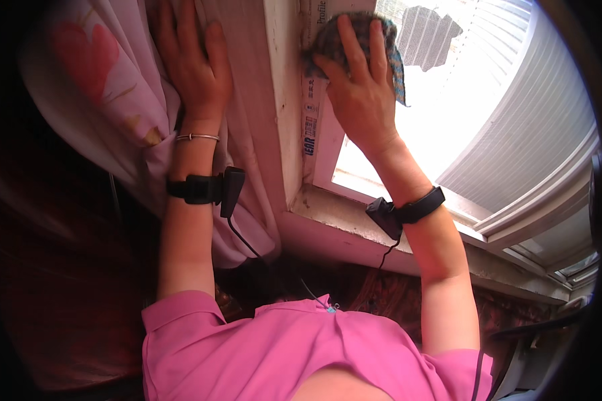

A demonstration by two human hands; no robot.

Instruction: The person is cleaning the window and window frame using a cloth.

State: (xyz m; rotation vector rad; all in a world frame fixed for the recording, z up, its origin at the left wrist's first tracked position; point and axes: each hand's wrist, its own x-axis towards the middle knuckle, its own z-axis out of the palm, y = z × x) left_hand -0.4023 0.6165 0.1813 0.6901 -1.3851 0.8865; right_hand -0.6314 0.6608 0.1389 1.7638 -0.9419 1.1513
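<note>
My right hand [365, 103] is spread over a dark checked cloth [326, 42] and presses it against the upper part of a white window frame [324, 163]. A blue striped corner of the cloth hangs past my fingers over the bright glass. On the left, my left hand [200, 80] lies flat with the thumb apart, against a pink curtain [135, 65] and the wall beside the window. The curtain has a red flower print and is bunched under my left forearm. The tips of my left fingers reach the top edge of the view.
A concrete window sill [331, 215] runs below the frame. At right are a ribbed translucent panel [532, 140] and window rails [521, 220]. A dark torn patch of mesh [426, 37] shows at the glass. Cables hang from black wrist-strapped devices [233, 193]. Dark reddish furniture [65, 301] stands at left.
</note>
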